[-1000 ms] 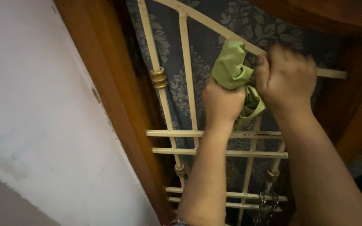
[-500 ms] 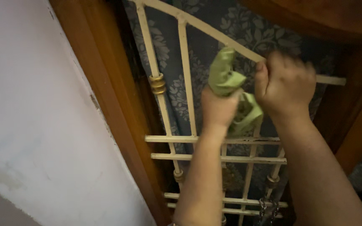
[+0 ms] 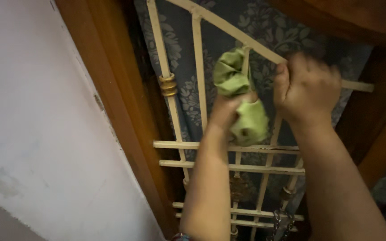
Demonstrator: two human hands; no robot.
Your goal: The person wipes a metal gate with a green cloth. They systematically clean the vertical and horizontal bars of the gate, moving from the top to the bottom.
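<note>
My left hand (image 3: 228,109) grips a crumpled green cloth (image 3: 237,96) and presses it around a vertical bar of a cream metal window grille (image 3: 199,80). The cloth bulges above and below the fist. My right hand (image 3: 308,87) is closed in a fist around the slanted top rail of the grille, just right of the cloth. Both forearms reach up from the bottom of the view.
A blue-grey curtain with a leaf pattern (image 3: 264,31) hangs behind the grille. A brown wooden frame (image 3: 108,89) borders it on the left, next to a white wall (image 3: 32,111). Brass rings (image 3: 168,85) sit on one bar. A chain (image 3: 282,223) hangs low.
My left hand has twisted with the cloth, turning it around the bar and shifting slightly left and down. My right hand has kept its hold on the rail.
</note>
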